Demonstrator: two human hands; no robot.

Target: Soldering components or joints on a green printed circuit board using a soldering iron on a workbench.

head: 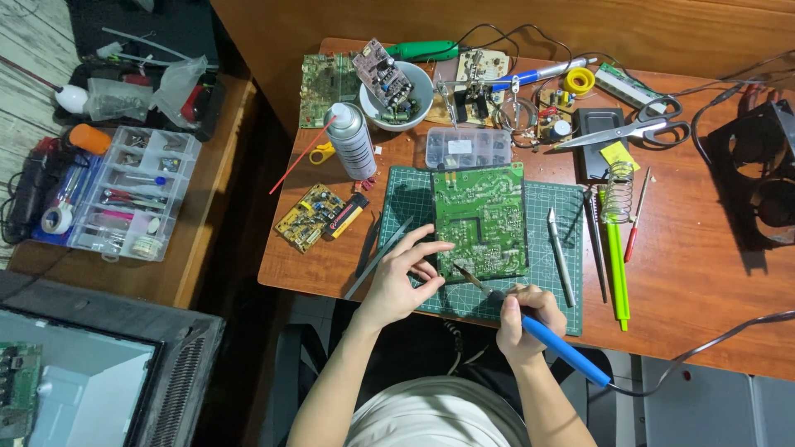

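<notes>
The green board [480, 222] lies solder side up on the cutting mat [555, 298], near the front edge of the counter [704, 273]; all positions below are given relative to this board. The right hand [530, 319], just below the board's lower right corner, has its grip closed around the blue handle of the soldering iron [556, 341]. The iron's tip rests at or just above the board's lower edge; contact cannot be confirmed. The left hand [402, 277], at the board's lower left edge, has its grip pinched, thumb against fingers; whether it holds solder wire or a small part cannot be told. Left of the board lie tweezers [377, 257] and, further out, a yellow board [310, 218]. Right of it lie a knife [561, 257] and a green tool [617, 269]. Above it stand a parts box [468, 149], a spray can [350, 141] and a white bowl [406, 103]. Judged step: working a joint at the lower edge. The next move calls for a steady tip and firm support of the board by the left hand.
</notes>
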